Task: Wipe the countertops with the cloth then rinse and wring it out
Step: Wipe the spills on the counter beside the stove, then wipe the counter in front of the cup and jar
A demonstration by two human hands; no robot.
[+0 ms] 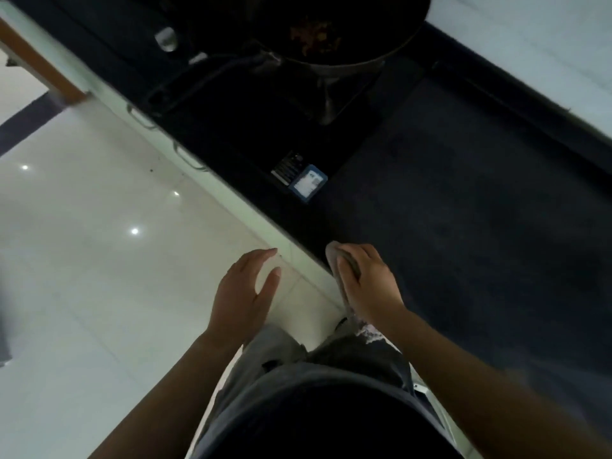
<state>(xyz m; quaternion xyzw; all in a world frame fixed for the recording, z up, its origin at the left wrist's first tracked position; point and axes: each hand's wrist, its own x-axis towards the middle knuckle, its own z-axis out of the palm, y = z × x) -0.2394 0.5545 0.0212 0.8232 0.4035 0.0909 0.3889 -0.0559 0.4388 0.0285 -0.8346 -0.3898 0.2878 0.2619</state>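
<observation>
At the front edge of the dark surface (463, 210), the right hand (371, 286) grips a grey cloth (332, 255), fingers (356, 251) curled over it. The cloth's end lies on the edge and the rest trails down under the palm. The left hand (241, 289) hovers over the glossy white floor (99, 260), just beside the cabinet front, fingers straight, slightly spread and holding nothing. Farther along, a wok (347, 44) holding brown scraps sits on the black hob, with a blue-edged label (308, 182) near the hob's corner.
</observation>
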